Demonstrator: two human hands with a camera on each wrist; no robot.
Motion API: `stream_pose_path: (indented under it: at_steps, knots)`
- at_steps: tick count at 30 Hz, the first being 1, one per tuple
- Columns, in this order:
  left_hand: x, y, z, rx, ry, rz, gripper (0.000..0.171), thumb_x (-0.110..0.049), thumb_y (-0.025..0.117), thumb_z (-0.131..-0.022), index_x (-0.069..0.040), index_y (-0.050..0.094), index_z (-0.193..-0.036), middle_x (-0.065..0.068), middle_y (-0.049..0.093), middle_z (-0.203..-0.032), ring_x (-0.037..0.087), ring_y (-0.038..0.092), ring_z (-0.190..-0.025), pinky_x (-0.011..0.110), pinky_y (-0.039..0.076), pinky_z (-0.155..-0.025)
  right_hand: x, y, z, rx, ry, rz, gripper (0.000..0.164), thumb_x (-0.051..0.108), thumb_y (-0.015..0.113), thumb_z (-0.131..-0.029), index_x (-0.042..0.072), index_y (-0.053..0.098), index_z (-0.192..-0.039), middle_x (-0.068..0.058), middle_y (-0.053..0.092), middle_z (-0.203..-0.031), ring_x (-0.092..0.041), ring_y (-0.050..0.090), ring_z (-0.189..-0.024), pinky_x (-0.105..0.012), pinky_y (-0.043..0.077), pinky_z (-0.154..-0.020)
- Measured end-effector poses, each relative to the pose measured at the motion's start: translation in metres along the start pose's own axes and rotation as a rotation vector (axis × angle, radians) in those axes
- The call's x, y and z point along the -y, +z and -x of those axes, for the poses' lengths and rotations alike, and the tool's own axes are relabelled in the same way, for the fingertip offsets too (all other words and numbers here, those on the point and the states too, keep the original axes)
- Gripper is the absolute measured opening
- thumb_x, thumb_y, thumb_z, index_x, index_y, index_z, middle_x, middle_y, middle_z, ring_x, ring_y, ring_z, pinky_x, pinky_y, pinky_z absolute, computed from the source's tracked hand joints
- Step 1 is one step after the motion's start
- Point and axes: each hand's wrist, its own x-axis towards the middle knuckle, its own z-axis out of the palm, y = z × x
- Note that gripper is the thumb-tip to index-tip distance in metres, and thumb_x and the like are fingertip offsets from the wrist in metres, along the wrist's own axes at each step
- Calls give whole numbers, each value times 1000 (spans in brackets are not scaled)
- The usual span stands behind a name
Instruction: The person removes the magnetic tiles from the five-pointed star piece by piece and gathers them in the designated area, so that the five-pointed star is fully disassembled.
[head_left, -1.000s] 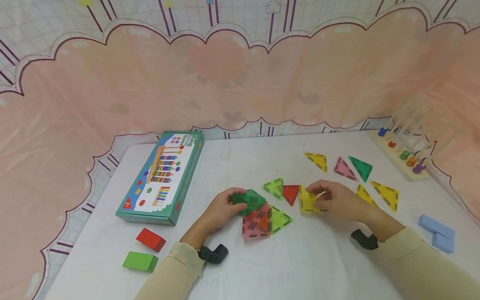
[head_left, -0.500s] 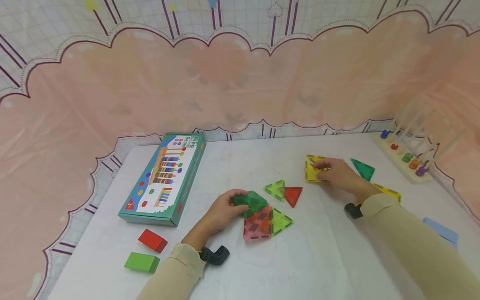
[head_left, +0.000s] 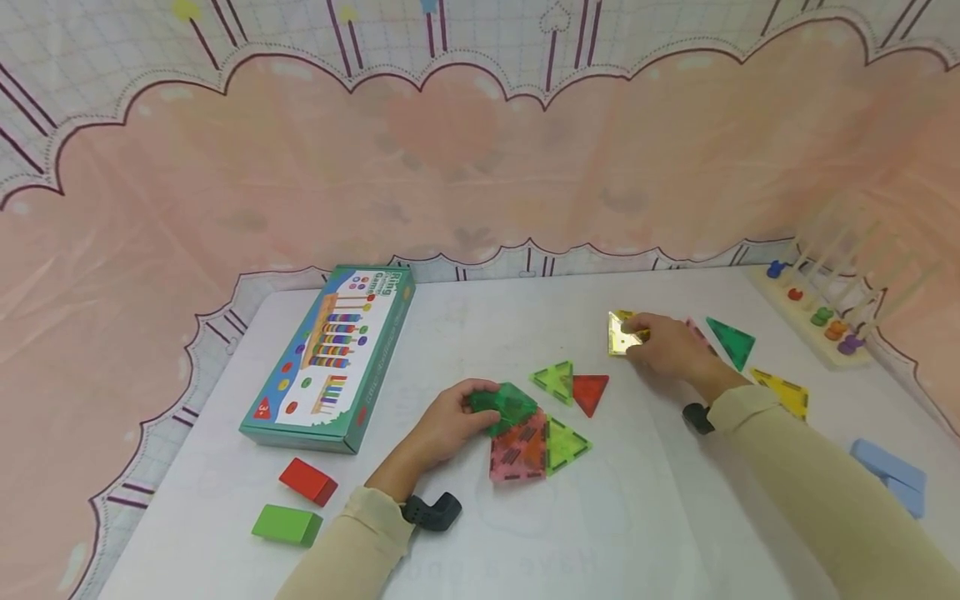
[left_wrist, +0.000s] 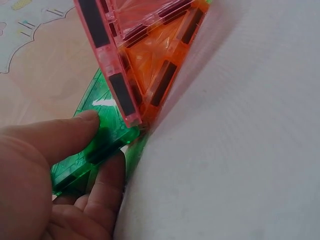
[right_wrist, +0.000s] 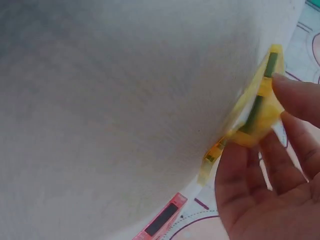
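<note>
My left hand (head_left: 446, 421) pinches a green translucent magnetic tile (left_wrist: 102, 132) between thumb and fingers. That tile meets a pink square tile (head_left: 510, 462), and an orange triangular tile (left_wrist: 155, 60) stands against the pink one in the left wrist view. A lime triangular tile (head_left: 564, 446) lies at the pink tile's right side. Farther back, my right hand (head_left: 671, 346) pinches a yellow square magnetic tile (head_left: 618, 335) by its edge. In the right wrist view a second yellow tile (right_wrist: 210, 162) sits just below it; whether they touch, I cannot tell.
Lime (head_left: 555, 383) and red (head_left: 590, 392) triangles lie mid-table. Pink (head_left: 699, 333), green (head_left: 731, 342) and yellow (head_left: 783, 390) triangles lie right, near a pegged board (head_left: 813, 321) and blue blocks (head_left: 888, 467). A game box (head_left: 330, 358), red block (head_left: 307, 481) and green block (head_left: 287, 525) are left.
My right hand has carried the yellow square from beside the red triangle toward the back of the table, over the yellow triangle there. My left hand stays put on the green tile.
</note>
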Motion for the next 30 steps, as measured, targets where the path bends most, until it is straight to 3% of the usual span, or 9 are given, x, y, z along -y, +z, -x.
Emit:
stream_pose_path:
  at_steps: [5, 20, 26, 30]
  knots:
    - [-1, 0, 0, 1, -5, 0, 35, -30, 67, -79, -28, 56, -112, -1, 56, -103, 15, 51, -88, 31, 42, -77, 1, -1, 0, -9, -11, -8, 44, 19, 59, -86, 9, 47, -126, -17, 45, -122, -30, 44, -101, -47, 37, -88]
    - [-4, 0, 1, 1, -2, 3, 35, -26, 67, -80, -24, 56, -113, 1, 58, -100, 14, 53, -86, 30, 43, -74, 8, -1, -6, 53, -4, -3, 39, 18, 62, -84, 10, 50, -121, -16, 47, -121, -32, 44, -108, -47, 35, -90]
    - [-4, 2, 2, 5, 15, 16, 37, -26, 67, -80, -22, 56, -114, 3, 58, -96, 15, 52, -82, 29, 43, -71, 11, -10, 4, -11, 22, -102, 47, 27, 61, -85, 12, 46, -127, -13, 46, -121, -30, 43, -104, -42, 41, -83]
    - [-4, 1, 2, -3, 13, 3, 37, -28, 68, -79, -24, 56, -113, 1, 58, -96, 14, 53, -83, 30, 43, -72, 16, -18, 16, -49, -26, -161, 46, 29, 61, -85, 11, 47, -126, -12, 48, -120, -28, 44, -102, -40, 43, -80]
